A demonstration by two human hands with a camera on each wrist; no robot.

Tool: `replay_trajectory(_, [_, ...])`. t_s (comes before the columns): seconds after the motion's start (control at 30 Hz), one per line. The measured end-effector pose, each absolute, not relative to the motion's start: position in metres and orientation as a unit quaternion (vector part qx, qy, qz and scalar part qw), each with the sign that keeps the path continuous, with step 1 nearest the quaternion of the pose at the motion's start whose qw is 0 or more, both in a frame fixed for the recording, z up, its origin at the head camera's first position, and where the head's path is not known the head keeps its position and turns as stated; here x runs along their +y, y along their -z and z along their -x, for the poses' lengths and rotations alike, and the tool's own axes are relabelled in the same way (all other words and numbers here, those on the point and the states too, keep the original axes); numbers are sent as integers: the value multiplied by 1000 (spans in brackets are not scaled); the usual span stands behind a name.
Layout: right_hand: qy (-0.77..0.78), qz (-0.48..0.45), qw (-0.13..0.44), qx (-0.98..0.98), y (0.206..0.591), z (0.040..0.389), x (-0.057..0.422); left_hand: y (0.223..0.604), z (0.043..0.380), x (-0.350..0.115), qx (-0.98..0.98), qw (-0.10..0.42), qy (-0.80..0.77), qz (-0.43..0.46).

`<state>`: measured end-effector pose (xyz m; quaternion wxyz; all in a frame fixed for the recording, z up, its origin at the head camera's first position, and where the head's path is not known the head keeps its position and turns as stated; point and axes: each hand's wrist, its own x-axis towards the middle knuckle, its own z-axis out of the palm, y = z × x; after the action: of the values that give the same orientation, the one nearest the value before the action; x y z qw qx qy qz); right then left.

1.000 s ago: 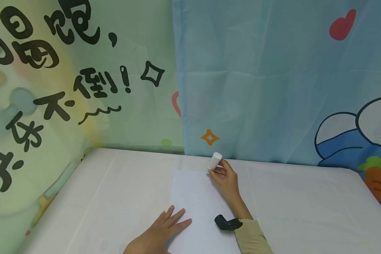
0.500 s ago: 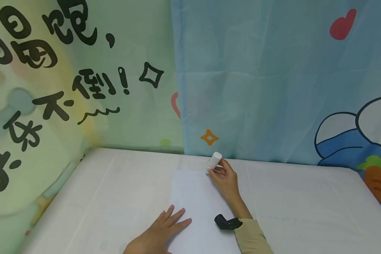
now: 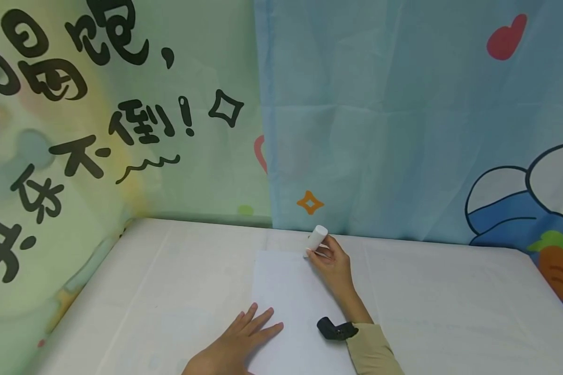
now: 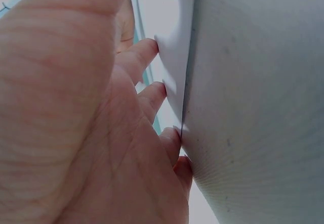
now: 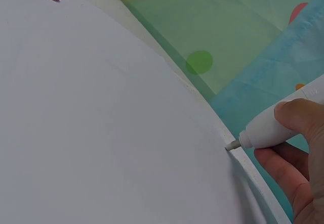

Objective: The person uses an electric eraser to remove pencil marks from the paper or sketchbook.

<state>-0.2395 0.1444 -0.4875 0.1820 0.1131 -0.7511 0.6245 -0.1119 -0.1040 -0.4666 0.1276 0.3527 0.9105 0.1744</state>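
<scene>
A white sheet of paper (image 3: 286, 286) lies on the white-covered table. My right hand (image 3: 334, 265) pinches a white thick-barrelled pen (image 3: 316, 238) between thumb and fingers. In the right wrist view, the pen's narrow grey tip (image 5: 232, 145) is right at the paper's surface near its far edge; in the head view this is at the upper right corner. The pen tilts, its wide end raised. My left hand (image 3: 241, 336) rests with spread fingers along the sheet's left side. Its fingertips (image 4: 148, 46) press the paper by its edge in the left wrist view.
The table (image 3: 169, 281) stretches to both sides of the sheet. A blue curtain (image 3: 380, 120) and a green printed backdrop (image 3: 202, 177) hang behind its far edge. A black wrist device (image 3: 336, 329) sits by the right sleeve (image 3: 372, 349).
</scene>
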Motion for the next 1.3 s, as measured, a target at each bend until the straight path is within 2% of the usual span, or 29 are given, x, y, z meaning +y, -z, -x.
replay_trajectory(0.53, [-625,-120,179,-750,492,243,145,466,112,-104,910,127,-170,-356])
replay_trajectory(1.3, [-630,-118,184,-745,494,245,148,471,112,-105,908,97,-168,-372])
